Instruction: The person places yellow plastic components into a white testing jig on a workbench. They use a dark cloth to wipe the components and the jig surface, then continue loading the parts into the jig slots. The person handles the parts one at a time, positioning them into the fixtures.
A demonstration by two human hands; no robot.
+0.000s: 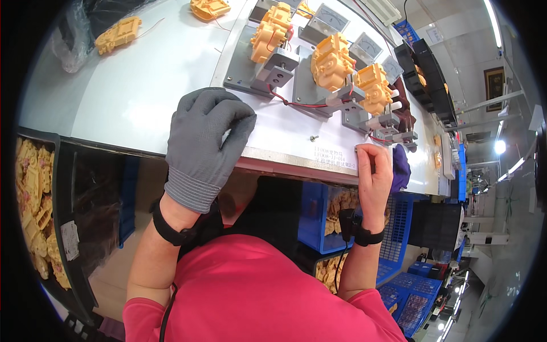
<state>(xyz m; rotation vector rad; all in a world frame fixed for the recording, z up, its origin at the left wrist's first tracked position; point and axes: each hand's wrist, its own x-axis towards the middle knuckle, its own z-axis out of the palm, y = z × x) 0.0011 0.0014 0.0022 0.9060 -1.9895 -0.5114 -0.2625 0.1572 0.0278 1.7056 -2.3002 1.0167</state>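
Note:
My left hand (pixel 208 139), in a grey knit glove, rests on the white work surface by its front edge. Its fingers are curled in, and whatever they may hold is hidden. At the same edge, further right, my bare right hand (pixel 374 171) has thumb and forefinger pinched together. Something tiny shows at their tips, too small to name. A small metal screw (pixel 314 138) lies between the two hands. Beyond it, yellow plastic gear housings (pixel 333 61) sit on grey metal fixtures (pixel 276 68) joined by red and black wires (pixel 305 105).
Analog meters (pixel 326 23) stand behind the fixtures. Loose yellow housings (pixel 118 35) lie at the far left beside clear plastic wrap (pixel 71 48). A purple cloth (pixel 400 168) is right of my right hand. Below the surface are a black bin (pixel 57 228) and a blue crate (pixel 310 219) with yellow parts.

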